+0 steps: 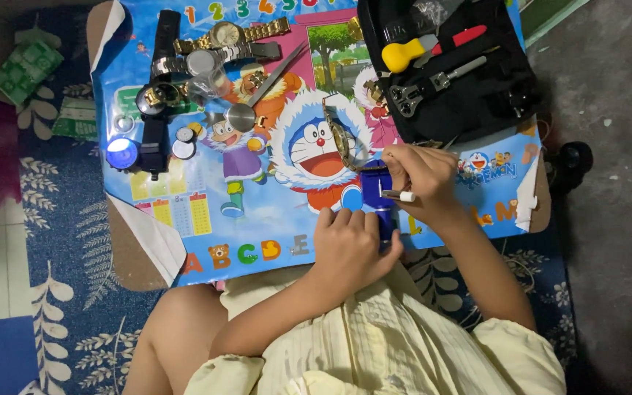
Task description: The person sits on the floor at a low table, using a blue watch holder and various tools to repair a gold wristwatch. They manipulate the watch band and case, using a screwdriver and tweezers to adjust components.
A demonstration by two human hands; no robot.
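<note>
My left hand (349,245) grips a dark blue holder block (377,192) at the near edge of the low table. A gold-and-steel watch band (341,137) runs up from the block over the cartoon mat. My right hand (422,175) is closed on a small white-handled pin tool (398,195), its metal tip at the block's right side. The part of the watch inside the block is hidden by my fingers.
A black tool case (462,73) with a yellow-handled tool, a red-handled tool and a metal wrench lies at the far right. Several watches (221,47), round watch parts, tweezers (276,73) and a blue-lit loupe (121,153) lie at the far left of the cartoon mat (272,212).
</note>
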